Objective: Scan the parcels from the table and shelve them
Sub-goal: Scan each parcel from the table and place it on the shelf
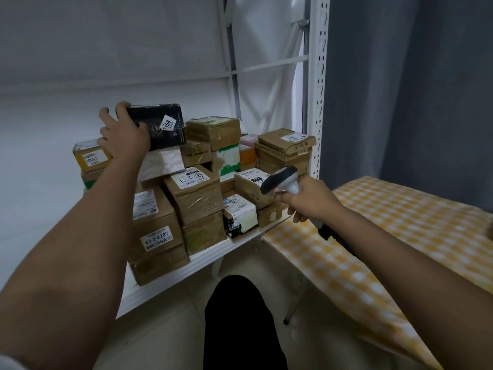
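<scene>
Black trouser fabric over the person's knee fills the nearest part of the view, with pale floor around it. To the right stands the folding table, draped in a yellow-and-white checked cloth; the part of it in view holds no parcel, only a sliver of something at the far right edge that cannot be made out.

Above the table's near corner the right hand curls its fingers around the grip of a grey barcode scanner, its head pointed left toward the shelf, probably kept ready for the next label rather than set down.

Further in, the white metal shelf is packed with taped cardboard boxes, stacked in layers with their printed labels mostly facing outward, which likely keeps the codes readable.

At the top of that stack, the left hand reaches out and grips the left end of a black parcel, fingers wrapped over its top edge. The parcel, with a white "108" sticker facing out, rests on a pale box beneath; it seems to be in the act of being seated there. Behind hangs white sheeting.
</scene>
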A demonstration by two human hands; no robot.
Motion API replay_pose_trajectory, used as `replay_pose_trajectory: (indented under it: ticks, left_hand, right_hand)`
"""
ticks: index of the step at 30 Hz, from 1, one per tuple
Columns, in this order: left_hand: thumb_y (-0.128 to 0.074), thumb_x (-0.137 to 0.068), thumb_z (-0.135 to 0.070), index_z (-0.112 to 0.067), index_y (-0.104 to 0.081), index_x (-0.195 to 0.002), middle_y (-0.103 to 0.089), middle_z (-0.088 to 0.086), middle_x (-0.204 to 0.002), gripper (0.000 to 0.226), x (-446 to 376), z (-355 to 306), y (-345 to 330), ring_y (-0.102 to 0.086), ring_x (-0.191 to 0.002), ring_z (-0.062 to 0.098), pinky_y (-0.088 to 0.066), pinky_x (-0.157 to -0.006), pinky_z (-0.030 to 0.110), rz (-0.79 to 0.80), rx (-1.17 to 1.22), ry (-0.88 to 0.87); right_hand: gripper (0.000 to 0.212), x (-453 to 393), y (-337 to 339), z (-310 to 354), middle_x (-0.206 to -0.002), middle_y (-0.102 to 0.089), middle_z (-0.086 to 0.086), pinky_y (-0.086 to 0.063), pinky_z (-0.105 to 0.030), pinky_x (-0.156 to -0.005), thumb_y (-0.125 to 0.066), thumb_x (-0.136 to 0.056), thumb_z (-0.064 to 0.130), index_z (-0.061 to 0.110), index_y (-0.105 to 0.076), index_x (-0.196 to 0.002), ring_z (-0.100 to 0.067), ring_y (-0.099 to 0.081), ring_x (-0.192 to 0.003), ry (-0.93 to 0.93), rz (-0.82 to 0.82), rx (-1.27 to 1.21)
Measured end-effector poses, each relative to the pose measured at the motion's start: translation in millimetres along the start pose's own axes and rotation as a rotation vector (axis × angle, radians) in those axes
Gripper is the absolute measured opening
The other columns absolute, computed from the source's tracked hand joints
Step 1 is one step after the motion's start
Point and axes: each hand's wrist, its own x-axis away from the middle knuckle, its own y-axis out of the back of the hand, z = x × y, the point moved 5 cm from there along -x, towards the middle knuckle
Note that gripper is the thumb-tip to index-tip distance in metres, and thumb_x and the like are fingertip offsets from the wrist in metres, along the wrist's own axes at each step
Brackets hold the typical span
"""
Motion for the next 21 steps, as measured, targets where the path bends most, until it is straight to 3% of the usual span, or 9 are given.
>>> replay_pose_trajectory:
  ticks: [5, 9, 14, 21]
  left_hand:
    - [-0.059, -0.095, -0.015, -0.021, -0.036, -0.151, -0.018, 0.015, -0.165, 0.061, 11, -20, 4, -0.023, -0.149, 0.038, -0.017, -0.12, 0.056, -0.059, 0.035, -0.138]
    - [-0.06, -0.096, -0.014, -0.026, -0.037, -0.153, -0.023, 0.003, -0.165, 0.063, 62, -66, -9, -0.022, -0.152, 0.025, -0.013, -0.122, 0.055, -0.042, 0.123, -0.34]
    - [-0.058, -0.098, -0.017, -0.03, -0.035, -0.154, -0.028, -0.003, -0.164, 0.062, 145, -133, -51, -0.023, -0.152, 0.019, -0.015, -0.122, 0.052, 0.163, 0.245, -0.506]
    - [-0.06, -0.092, -0.012, -0.025, -0.04, -0.152, -0.037, 0.0, -0.158, 0.064, 261, -215, -125, -0.03, -0.146, 0.021, -0.022, -0.119, 0.047, 0.473, 0.34, -0.757]
  right_hand:
    - [0.036, -5, 3, -10, -0.07, -0.075, -0.009, -0.062, -0.045, -0.076, -0.063, -0.093, 0.04, 0.005, -0.072, -0.089, -0.023, -0.074, -0.06, -0.025, 0.01, -0.014]
    - [0.035, -4, 12, -21, -0.068, -0.075, -0.005, -0.063, -0.037, -0.067, -0.066, -0.093, 0.04, 0.005, -0.071, -0.09, -0.022, -0.073, -0.056, -0.04, -0.003, -0.023]
    - [0.033, 2, 35, -46, -0.07, -0.075, -0.007, -0.059, -0.031, -0.057, -0.066, -0.093, 0.037, 0.004, -0.07, -0.094, -0.023, -0.073, -0.057, -0.087, -0.026, -0.046]
    - [0.024, 25, 84, -106, -0.069, -0.075, -0.006, -0.059, -0.034, -0.062, -0.066, -0.091, 0.03, 0.007, -0.071, -0.092, -0.021, -0.072, -0.055, -0.176, -0.144, -0.074]
